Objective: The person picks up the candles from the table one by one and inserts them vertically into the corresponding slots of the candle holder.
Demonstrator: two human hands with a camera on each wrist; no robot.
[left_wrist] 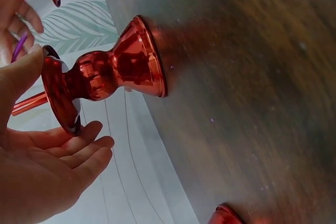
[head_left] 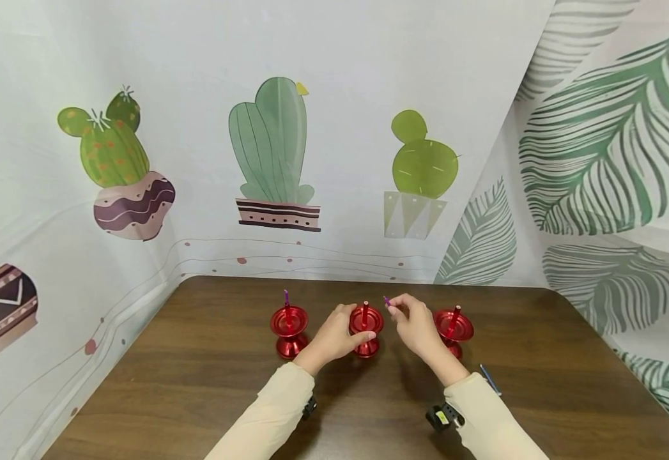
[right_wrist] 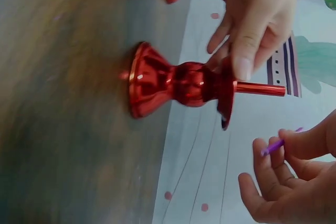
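On the tabletop (head_left: 156, 396), seemingly done with left holder (head_left: 289, 323), not yet right holder (head_left: 453, 327) or middle holder (left_wrist: 100, 76), gripped in left fingers (left_wrist: 90, 164); pinching purple stick (right_wrist: 275, 147) in right fingers (right_wrist: 264, 170).

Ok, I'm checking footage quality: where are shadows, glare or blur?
Head view: soft shadows darken the table near the sleeves; left wrist view: bright glints on the middle candle holder, a hazy red reflection beside its base; right wrist view: the table blurs, the holder looks sharper.
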